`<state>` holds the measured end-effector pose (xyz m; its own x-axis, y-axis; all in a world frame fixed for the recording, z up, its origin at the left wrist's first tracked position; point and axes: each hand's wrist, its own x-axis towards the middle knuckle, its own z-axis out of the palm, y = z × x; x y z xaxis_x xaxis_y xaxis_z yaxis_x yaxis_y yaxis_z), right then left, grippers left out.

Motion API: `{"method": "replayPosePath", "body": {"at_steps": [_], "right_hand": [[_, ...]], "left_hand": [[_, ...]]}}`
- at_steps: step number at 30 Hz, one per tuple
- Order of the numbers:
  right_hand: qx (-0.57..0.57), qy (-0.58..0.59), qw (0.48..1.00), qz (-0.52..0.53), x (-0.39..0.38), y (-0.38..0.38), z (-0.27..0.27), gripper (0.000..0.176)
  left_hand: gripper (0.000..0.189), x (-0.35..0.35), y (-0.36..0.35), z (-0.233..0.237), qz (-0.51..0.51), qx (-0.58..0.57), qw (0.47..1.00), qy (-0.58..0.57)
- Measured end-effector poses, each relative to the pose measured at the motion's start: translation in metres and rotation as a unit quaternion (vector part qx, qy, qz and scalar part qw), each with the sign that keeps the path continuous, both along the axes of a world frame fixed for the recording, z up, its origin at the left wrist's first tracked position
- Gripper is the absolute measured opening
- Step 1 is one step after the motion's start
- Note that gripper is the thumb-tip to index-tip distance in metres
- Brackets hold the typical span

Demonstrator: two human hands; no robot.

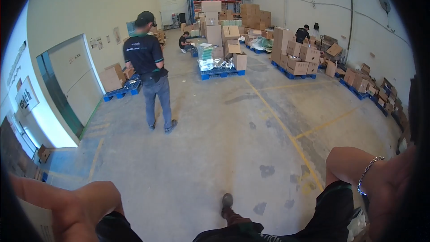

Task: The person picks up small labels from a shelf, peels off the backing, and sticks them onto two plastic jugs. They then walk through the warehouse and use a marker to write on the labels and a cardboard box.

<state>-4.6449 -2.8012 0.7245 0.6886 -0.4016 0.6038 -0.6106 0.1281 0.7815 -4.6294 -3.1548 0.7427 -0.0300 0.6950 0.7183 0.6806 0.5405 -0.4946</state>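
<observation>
Both my arms are raised and bent, with the elbows out to the sides and the forearms turned back towards the camera. My left hand (pixel 38 192) blurs into the dark left edge, its fingers hidden. Beneath that forearm shows a pale, flat surface with small print (pixel 38 219); I cannot tell whether the hand holds it. At the right edge is my right hand (pixel 396 188), very close to the camera, its fingers out of sight. A silver chain bracelet (pixel 368 174) circles that wrist. My shoe (pixel 227 200) shows below on the concrete floor (pixel 179 175).
A person (pixel 145 58) stands ahead on the left, back turned. Another person (pixel 184 41) crouches farther off, and one (pixel 302 35) bends by cartons at right. Blue pallets (pixel 222 74) carry cartons and wrapped goods. Tall racking (pixel 216 2) stands behind; yellow lines (pixel 286 130) mark the floor.
</observation>
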Motion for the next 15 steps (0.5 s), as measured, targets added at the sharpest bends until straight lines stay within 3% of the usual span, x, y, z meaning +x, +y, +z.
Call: {"method": "replayPosePath", "body": {"at_steps": [15], "right_hand": [[0.031,0.029,0.999,0.024,-0.514,-0.053,0.045,0.038]], "left_hand": [[0.041,-0.507,-0.045,0.019,0.012,0.032,0.999,0.034]]}}
